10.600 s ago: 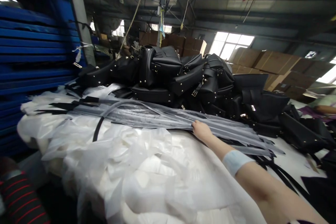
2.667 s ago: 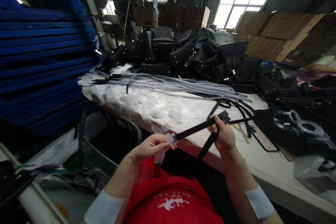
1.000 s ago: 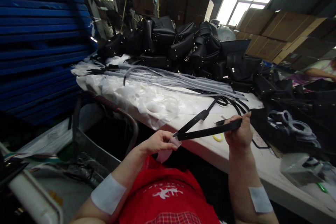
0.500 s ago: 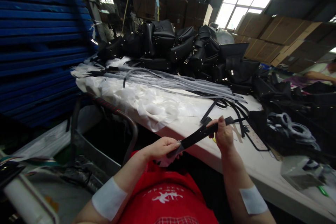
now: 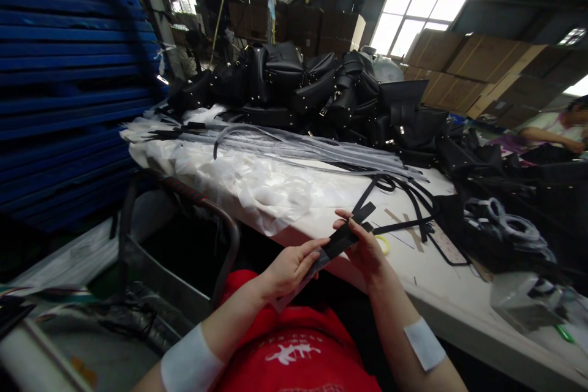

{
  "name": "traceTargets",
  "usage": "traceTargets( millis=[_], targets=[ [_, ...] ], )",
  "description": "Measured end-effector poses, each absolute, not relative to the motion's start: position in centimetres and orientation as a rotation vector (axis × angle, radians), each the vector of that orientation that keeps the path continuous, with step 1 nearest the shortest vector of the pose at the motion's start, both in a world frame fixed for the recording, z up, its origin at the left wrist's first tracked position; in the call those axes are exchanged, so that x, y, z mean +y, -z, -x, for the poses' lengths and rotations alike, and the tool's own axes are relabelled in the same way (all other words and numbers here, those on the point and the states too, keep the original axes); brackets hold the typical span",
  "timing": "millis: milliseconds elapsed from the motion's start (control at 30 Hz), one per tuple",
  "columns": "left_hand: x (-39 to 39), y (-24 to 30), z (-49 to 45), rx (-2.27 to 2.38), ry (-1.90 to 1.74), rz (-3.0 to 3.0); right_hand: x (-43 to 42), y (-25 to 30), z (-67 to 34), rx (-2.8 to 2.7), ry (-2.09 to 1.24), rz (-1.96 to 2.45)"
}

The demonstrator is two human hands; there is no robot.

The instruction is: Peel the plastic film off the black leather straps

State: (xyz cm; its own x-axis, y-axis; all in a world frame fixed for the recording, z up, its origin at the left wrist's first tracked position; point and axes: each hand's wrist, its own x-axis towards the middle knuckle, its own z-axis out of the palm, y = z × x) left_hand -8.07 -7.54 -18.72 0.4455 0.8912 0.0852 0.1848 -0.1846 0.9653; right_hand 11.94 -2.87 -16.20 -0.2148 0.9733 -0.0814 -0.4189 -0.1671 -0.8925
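Observation:
Both my hands are closed on a black strap (image 5: pixel 339 241) above the near edge of the white table (image 5: pixel 404 278). My left hand (image 5: pixel 294 266) pinches its lower end, where a greyish translucent wrapping shows. Farther up the strap, my right hand (image 5: pixel 362 248) grips it between thumb and fingers. Black strap ends jut out past the right hand towards the table. Thin black straps (image 5: pixel 416 196) lie looped just beyond. A yellow tape ring (image 5: pixel 383 245) rests on the table beside my right hand.
Long straps in translucent wrapping (image 5: pixel 294 144) lie across the table, with crumpled white film (image 5: pixel 257 187) in front. Black bags (image 5: pixel 285 76) are heaped behind. A metal-framed cart (image 5: pixel 225 217) stands at the left near blue stacked panels (image 5: pixel 68 79). Another person's arm (image 5: pixel 546 135) shows at far right.
My right hand has slid down and left along the strap, closer to my left hand. My left hand has risen slightly. The yellow ring shows more fully now.

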Motion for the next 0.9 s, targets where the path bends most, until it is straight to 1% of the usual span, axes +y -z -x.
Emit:
traceTargets(
  millis=[100, 133, 267, 367, 433, 633, 700, 833, 900],
  targets=[
    [-7.4, 18.9, 8.1, 0.966, -0.906, -1.595, -2.7, 16.1, -11.2, -0.925, -1.507, 0.886],
    [-7.3, 19.0, 8.1, 0.948, -0.874, -1.523, -2.5, 16.1, -11.1, -0.955, -1.463, 0.923],
    [-6.8, 19.6, 8.4, 0.782, -0.536, -1.167, -1.7, 15.9, -11.4, -1.167, -1.289, 1.099],
    [-6.6, 19.5, 8.1, 0.729, -0.516, -1.066, -1.2, 15.7, -11.3, -1.251, -1.203, 1.16],
    [-6.4, 19.3, 7.6, 0.73, -0.576, -1.064, -1.2, 15.9, -10.5, -1.22, -1.226, 1.162],
    [-5.5, 19.6, 6.5, 0.808, -0.774, -1.154, -2.0, 17.5, -7.3, -1.022, -1.509, 1.117],
    [-5.4, 20.2, 7.0, 0.817, -0.754, -1.212, -1.1, 17.0, -8.2, -0.957, -1.48, 1.103],
    [-5.5, 21.1, 8.4, 0.828, -0.622, -1.327, 2.0, 15.1, -12.0, -0.703, -1.286, 1.119],
    [-5.5, 21.3, 8.6, 0.844, -0.612, -1.326, 2.7, 14.9, -12.8, -0.695, -1.268, 1.129]
  ],
)
